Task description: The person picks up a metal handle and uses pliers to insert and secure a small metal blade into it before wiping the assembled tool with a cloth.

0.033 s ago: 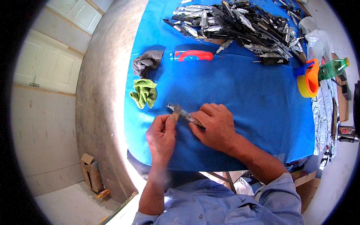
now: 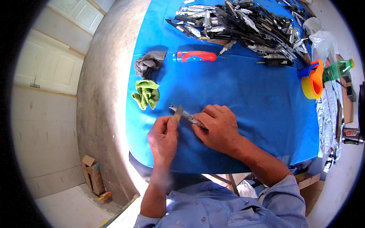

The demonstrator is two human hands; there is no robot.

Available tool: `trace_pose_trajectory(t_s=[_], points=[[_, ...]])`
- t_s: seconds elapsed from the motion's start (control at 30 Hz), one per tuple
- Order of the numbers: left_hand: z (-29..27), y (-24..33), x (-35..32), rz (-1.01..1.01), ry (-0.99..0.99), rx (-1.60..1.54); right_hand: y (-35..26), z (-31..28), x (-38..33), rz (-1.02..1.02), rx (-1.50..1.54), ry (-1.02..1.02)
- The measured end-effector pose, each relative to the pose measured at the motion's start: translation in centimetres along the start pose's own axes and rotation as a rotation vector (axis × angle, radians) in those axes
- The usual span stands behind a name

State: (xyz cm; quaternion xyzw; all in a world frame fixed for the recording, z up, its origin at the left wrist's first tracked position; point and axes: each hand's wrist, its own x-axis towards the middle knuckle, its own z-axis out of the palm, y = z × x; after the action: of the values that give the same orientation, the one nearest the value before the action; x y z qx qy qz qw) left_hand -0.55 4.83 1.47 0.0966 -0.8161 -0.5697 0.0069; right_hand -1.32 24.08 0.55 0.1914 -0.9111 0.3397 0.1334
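Currently, the right hand [image 2: 220, 127] clamps a small metal tool [image 2: 189, 116] on the blue cloth [image 2: 247, 95]; the left hand [image 2: 163, 136] pinches a tan pad [image 2: 177, 113] against it.

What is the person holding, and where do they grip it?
A small metal tool. The right hand pins its near end on the blue cloth; the left hand fingers pinch its middle.

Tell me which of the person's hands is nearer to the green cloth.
Left. The left hand lies just below and right of the green cloth, apart from it. The right hand sits farther right, holding the small metal tool between them.
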Motion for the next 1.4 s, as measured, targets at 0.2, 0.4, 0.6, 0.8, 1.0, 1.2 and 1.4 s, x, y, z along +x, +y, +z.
trace_pose_trajectory(t_s=[0.2, 0.4, 0.6, 0.8, 1.0, 1.2, 1.4], points=[[0.1, -0.1, 0.0, 0.026, 0.01, 0.038, -0.1, 0.1, 0.0, 0.02, 0.001, -0.006], [0.0, -0.5, 0.0, 0.019, -0.002, 0.034, -0.1, 0.1, -0.2, 0.026, 0.018, -0.022], [0.1, 0.4, -0.1, -0.01, -0.001, 0.021, 0.0, -0.1, -0.1, 0.001, 0.008, -0.006], [-0.1, 0.2, 0.0, 0.002, 0.007, 0.029, -0.1, -0.1, 0.0, 0.013, 0.009, -0.014], [0.0, 0.2, 0.0, -0.001, 0.007, 0.007, -0.1, 0.0, -0.1, 0.031, 0.031, -0.022], [-0.1, -0.5, -0.2, 0.054, 0.011, 0.075, -0.3, -0.1, 0.0, 0.03, 0.026, -0.031], [0.0, -0.1, -0.2, 0.026, 0.004, 0.042, -0.2, 0.0, -0.2, 0.029, 0.029, -0.023]])
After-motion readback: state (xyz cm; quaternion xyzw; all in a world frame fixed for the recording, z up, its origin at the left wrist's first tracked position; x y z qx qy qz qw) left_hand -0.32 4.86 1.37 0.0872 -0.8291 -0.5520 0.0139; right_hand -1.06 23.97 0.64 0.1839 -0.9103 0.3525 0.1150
